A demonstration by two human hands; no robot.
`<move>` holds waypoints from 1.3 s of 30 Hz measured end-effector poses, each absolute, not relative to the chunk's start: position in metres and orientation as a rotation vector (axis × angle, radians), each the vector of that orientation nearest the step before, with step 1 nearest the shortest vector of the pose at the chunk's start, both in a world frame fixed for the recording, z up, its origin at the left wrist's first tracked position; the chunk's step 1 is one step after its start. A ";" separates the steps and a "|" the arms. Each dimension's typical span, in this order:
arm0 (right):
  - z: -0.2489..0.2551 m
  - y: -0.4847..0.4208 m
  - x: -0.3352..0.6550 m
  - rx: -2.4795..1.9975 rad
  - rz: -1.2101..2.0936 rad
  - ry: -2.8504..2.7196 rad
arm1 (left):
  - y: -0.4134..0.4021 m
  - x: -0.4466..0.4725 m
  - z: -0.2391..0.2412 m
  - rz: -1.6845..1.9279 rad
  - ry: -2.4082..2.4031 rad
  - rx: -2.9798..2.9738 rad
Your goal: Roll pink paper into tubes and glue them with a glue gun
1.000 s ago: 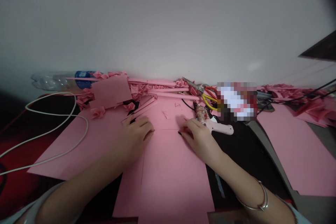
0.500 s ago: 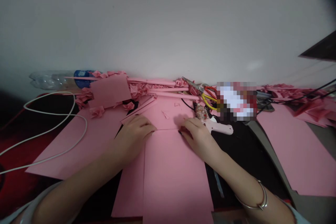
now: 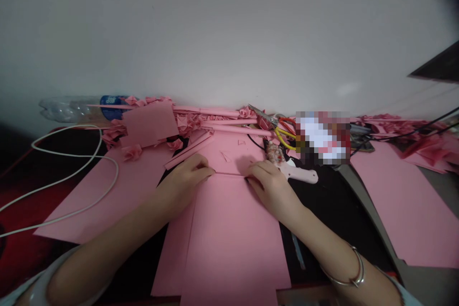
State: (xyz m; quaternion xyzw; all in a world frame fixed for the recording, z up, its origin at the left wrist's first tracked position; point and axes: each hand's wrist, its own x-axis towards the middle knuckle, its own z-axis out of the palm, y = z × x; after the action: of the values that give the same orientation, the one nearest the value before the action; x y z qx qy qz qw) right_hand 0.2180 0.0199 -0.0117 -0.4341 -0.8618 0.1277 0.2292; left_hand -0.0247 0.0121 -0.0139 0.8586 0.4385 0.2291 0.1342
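A sheet of pink paper (image 3: 233, 234) lies in front of me, over other pink sheets. Its far edge is slightly raised between my two hands. At the left end of that edge, my left hand (image 3: 186, 179) pinches the paper between thumb and fingers. The fingers of my right hand (image 3: 265, 181) are closed on the right end of the same edge. Beyond the edge, small paper scraps (image 3: 225, 156) lie on another pink sheet. A pale-handled glue gun (image 3: 301, 174) rests just past my right hand.
Scissors with yellow handles (image 3: 285, 139) and folded pink paper pieces (image 3: 186, 124) line the wall. A plastic bottle (image 3: 71, 110) lies at the back left. A white cable (image 3: 116, 172) loops across the left side. More pink sheets (image 3: 412, 210) lie at the right.
The sheet under my hands has shifted slightly left at its near end, and its far edge now stands up a little. Both hands stay nearly in place.
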 end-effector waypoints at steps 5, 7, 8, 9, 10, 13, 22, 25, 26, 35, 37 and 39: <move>-0.014 0.017 0.217 -1.158 0.270 -2.393 | 0.009 -0.024 -0.014 0.605 1.269 2.474; -0.016 0.015 0.216 -1.135 0.275 -2.401 | 0.008 -0.026 -0.018 0.619 1.247 2.519; -0.016 0.014 0.216 -1.133 0.284 -2.405 | 0.007 -0.027 -0.020 0.630 1.233 2.548; -0.017 0.013 0.216 -1.139 0.295 -2.409 | 0.006 -0.028 -0.022 0.631 1.225 2.577; -0.017 0.011 0.216 -1.152 0.305 -2.414 | 0.005 -0.028 -0.022 0.622 1.223 2.602; -0.018 0.005 0.216 -1.189 0.289 -2.433 | 0.001 -0.025 -0.016 0.544 1.201 2.677; -0.015 -0.001 0.209 -1.117 0.086 -2.535 | -0.007 -0.015 -0.003 0.312 1.251 2.741; -0.014 0.001 0.207 -1.120 0.106 -2.527 | -0.007 -0.015 -0.005 0.333 1.276 2.704; -0.014 0.002 0.207 -1.126 0.110 -2.527 | -0.008 -0.016 -0.007 0.347 1.280 2.699; -0.016 -0.002 0.206 -1.104 0.003 -2.573 | -0.017 -0.012 -0.007 0.195 1.336 2.712; -0.017 -0.007 0.207 -1.134 -0.028 -2.616 | -0.019 -0.010 -0.005 0.130 1.345 2.709; -0.018 -0.013 0.206 -1.164 -0.049 -2.658 | -0.022 -0.008 -0.004 0.093 1.346 2.709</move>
State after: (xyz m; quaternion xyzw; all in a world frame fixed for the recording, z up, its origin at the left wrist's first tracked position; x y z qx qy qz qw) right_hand 0.2064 -0.0133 -0.0177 -0.3982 -0.9093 -0.0167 0.1196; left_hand -0.0078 -0.0215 -0.0043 0.8936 0.4440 0.0307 0.0576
